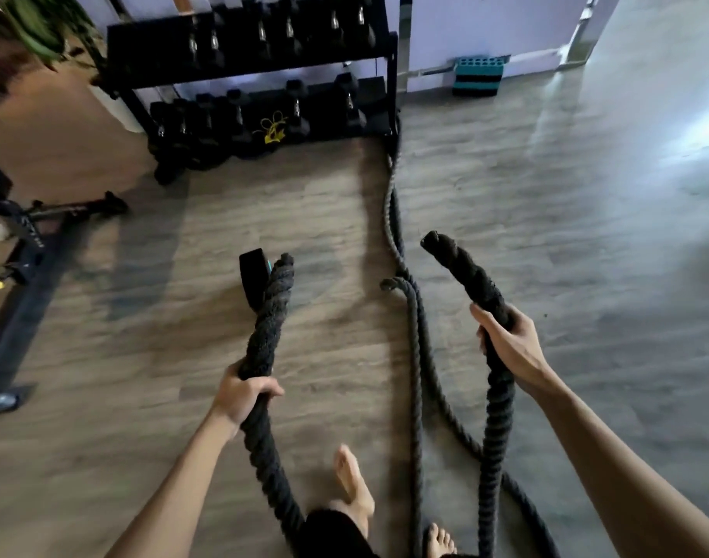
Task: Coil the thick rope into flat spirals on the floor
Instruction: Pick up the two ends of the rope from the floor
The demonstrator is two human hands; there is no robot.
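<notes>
The left hand (pixel 246 396) is closed tight around one end of the thick rope (pixel 264 348). The right hand (pixel 510 348) is closed around the other end. Both ends stick up and point away. From each hand the rope hangs down to the floor (pixel 143 356) by the feet, not coiled yet.

Both arms stretched forward, left hand (pixel 246 392) fisted round one rope (pixel 415 396) end, right hand (pixel 508 346) gripping the other, higher, bare feet (pixel 355 489) below

Single head-worn wide-angle view, forward and down over wooden floor (pixel 296 203), close above outstretched arms.
</notes>
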